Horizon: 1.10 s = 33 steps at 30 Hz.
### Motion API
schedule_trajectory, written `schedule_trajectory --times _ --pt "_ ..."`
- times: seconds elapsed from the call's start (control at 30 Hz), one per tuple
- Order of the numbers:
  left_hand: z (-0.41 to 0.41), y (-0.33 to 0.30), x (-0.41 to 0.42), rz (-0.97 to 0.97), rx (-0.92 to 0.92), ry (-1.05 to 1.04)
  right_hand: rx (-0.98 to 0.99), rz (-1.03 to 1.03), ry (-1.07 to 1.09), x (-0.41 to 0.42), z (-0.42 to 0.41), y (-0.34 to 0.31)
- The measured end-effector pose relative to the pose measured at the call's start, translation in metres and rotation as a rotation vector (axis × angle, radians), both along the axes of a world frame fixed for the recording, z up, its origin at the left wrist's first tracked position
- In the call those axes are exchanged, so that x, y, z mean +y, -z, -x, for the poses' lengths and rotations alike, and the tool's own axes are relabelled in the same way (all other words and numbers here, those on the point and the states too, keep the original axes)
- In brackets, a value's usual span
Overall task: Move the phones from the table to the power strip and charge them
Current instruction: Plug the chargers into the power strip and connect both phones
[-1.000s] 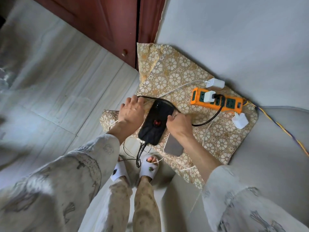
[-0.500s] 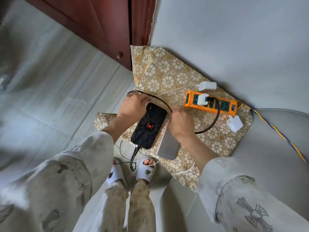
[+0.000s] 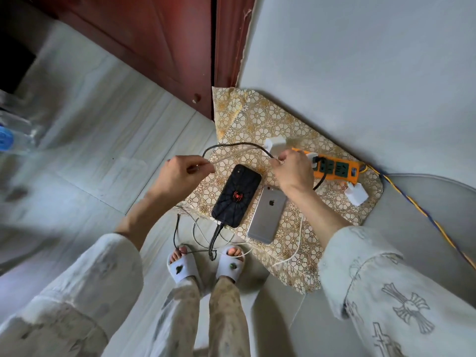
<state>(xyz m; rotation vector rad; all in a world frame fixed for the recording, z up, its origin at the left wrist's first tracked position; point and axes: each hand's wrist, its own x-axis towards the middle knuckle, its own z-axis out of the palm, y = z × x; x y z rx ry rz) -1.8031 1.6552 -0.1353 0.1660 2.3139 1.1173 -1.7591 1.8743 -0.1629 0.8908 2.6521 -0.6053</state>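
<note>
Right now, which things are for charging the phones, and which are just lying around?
For the job:
- black phone with a red spider, cable plugged in
- silver phone
- orange power strip
- black cable, pinched by left hand and right hand

Just lying about:
- loose white plug block
- clear plastic bottle
- patterned gold cloth

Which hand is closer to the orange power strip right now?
Right. The right hand overlaps the near end of the orange power strip, pinching a cable; the left hand is well beyond the spider-case phone.
</note>
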Motion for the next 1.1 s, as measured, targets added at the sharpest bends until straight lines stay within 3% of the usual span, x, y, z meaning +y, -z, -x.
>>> schedule_trajectory --times 0.13,0.27,0.47,0.63,0.83,0.97,1.1 --pt "0.005 -0.047 -0.007 -0.143 -0.051 -0.01 0.102 0.16 -0.173 -0.019 -0.004 -0.017" --pt "0.0 -0.087 -0.013 -0.264 -0.058 -0.06 0.012 0.311 -0.427 -0.053 -0.013 -0.027" --pt "-0.009 -0.113 -0.026 -0.42 -0.091 -0.047 0.013 0.488 -0.453 -0.098 -0.021 -0.027" --pt "-0.018 -0.119 -0.032 -0.467 -0.096 -0.074 -0.002 0.614 -0.347 -0.114 -0.026 -0.03" --pt "-0.032 -0.119 -0.017 -0.349 -0.06 0.062 0.085 0.545 -0.191 -0.078 -0.045 -0.05" --pt "-0.052 -0.096 -0.013 -0.175 -0.011 0.164 0.155 0.373 0.005 -0.02 -0.086 -0.063" --pt "-0.082 -0.062 0.0 -0.014 -0.057 0.218 0.097 0.227 0.044 0.032 -0.121 -0.064"
